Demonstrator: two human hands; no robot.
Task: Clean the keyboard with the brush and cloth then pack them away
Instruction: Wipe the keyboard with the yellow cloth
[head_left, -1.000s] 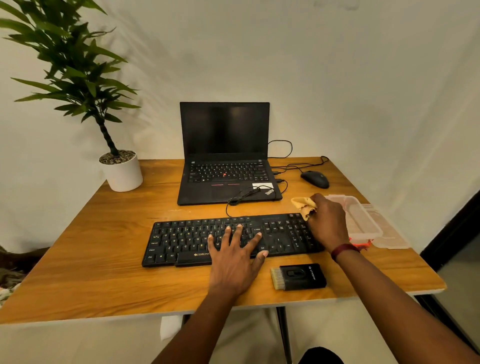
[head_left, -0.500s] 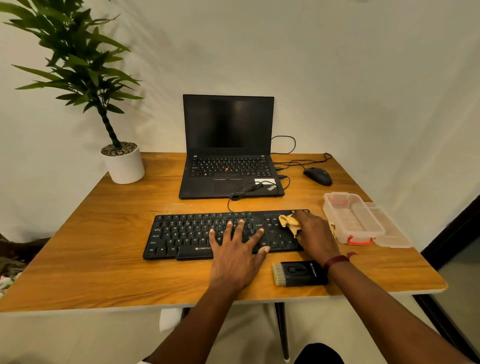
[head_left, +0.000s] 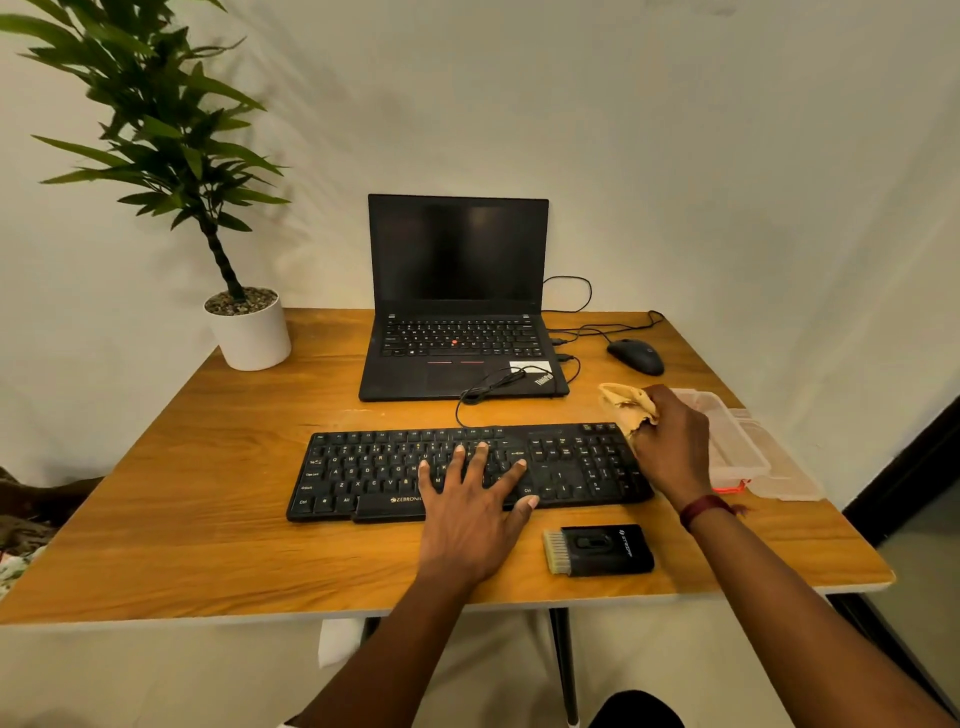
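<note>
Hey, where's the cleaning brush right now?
In the head view the brush lies on the table near its front edge, right of centre, just in front of the right half of the keyboard.

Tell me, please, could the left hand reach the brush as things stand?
Probably yes: the left hand lies flat on the keyboard, holding nothing, and the brush lies close beside it with nothing between.

The 2 forearms are bare to the near edge. The right hand (head_left: 672, 447) wears at its wrist 1 dark red band (head_left: 701, 509) — thin, cord-like, a frayed end trailing right. The left hand (head_left: 467, 525) has short-trimmed nails. Low at the near edge — a patch of dark clothing (head_left: 636, 709).
</note>
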